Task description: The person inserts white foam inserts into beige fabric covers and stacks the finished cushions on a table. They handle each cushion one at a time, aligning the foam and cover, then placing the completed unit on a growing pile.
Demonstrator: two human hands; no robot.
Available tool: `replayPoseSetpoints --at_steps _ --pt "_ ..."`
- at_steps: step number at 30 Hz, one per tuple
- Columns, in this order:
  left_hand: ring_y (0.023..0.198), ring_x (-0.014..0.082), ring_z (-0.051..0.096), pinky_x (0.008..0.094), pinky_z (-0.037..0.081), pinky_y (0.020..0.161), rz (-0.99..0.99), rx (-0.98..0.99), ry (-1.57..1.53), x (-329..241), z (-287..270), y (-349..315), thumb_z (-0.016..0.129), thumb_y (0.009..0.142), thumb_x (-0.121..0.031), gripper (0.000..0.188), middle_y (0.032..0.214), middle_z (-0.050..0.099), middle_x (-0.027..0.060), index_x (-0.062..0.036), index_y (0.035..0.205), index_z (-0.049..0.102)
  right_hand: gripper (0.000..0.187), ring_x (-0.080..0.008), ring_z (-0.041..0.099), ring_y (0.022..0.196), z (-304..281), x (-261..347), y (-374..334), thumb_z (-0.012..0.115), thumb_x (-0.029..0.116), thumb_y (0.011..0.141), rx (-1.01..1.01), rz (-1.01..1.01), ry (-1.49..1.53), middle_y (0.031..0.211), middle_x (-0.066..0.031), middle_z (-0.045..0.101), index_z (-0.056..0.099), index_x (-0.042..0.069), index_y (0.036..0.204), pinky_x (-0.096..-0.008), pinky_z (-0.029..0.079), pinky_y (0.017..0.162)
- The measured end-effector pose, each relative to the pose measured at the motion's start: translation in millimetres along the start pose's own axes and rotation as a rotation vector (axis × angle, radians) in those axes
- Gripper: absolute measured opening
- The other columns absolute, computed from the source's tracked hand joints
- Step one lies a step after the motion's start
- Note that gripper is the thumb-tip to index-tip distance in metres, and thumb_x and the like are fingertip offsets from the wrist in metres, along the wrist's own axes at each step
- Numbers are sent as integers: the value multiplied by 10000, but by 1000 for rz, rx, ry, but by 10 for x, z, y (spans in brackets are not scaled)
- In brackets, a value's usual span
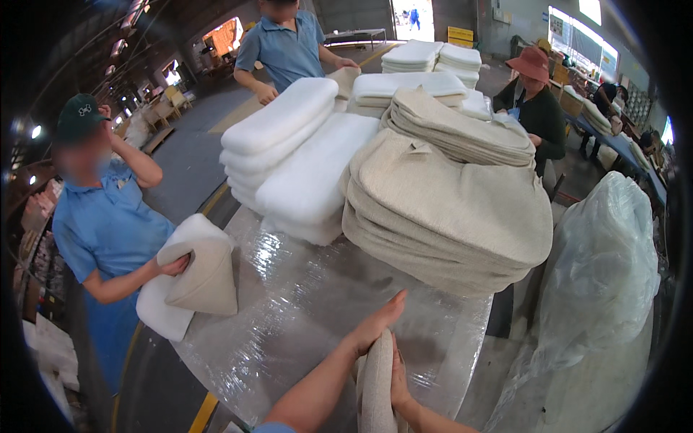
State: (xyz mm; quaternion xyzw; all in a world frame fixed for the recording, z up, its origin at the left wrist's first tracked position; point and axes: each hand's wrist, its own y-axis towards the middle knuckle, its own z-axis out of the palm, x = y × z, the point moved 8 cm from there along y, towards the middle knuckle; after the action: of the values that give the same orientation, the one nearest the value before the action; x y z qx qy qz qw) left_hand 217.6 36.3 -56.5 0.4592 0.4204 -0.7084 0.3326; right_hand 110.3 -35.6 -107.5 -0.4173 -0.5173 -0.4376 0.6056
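Observation:
A beige fabric cushion stands on edge close to my body at the lower middle, its near end cut off by the frame. My left hand lies at its far left end, fingers stretched out straight past the tip and the palm against the fabric. Along the right face of the cushion, my right hand presses with fairly straight fingers, steadying it. Both hands rest over a table covered in clear plastic sheet. Beyond them sits a thick stack of beige fabric covers.
White padding slabs are piled behind, with more beige covers. At left, a person in blue holds a beige cover and white padding. Two other people stand across the table. A large clear plastic bag stands right.

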Motion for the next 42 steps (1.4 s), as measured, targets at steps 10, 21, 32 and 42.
replayPoseSetpoints --at_steps 10,21,32,42 --pt "1629 275 104 405 90 1308 19 -257 -276 525 -176 -419 263 1076 -697 892 1765 115 154 -79 1697 94 745 -263 570 1295 -686 351 605 291 577 1128 -252 69 51 1380 -169 646 562 -29 1466 -414 393 1145" --pt "1635 242 -19 413 35 1307 169 -159 -264 -108 -35 -328 238 1103 -654 838 1781 -9 97 -119 1703 2 957 -279 102 1628 93 842 985 171 780 1032 42 -52 127 1765 -118 133 175 83 1687 -466 82 1301" --pt "1635 247 -25 406 28 1314 145 -394 -219 -129 -104 -290 287 1095 -659 865 1779 -25 114 -102 1700 19 880 -298 67 1632 -43 248 566 223 679 1085 52 22 132 1768 -137 94 117 47 1688 -431 78 1316" --pt "1624 260 68 412 88 1307 270 -307 -290 214 486 -1602 305 1106 -604 850 1766 67 130 -52 1694 38 810 -346 38 1629 196 1069 -259 254 533 1112 78 -151 -187 1763 -200 3 45 -10 1676 -469 85 1308"
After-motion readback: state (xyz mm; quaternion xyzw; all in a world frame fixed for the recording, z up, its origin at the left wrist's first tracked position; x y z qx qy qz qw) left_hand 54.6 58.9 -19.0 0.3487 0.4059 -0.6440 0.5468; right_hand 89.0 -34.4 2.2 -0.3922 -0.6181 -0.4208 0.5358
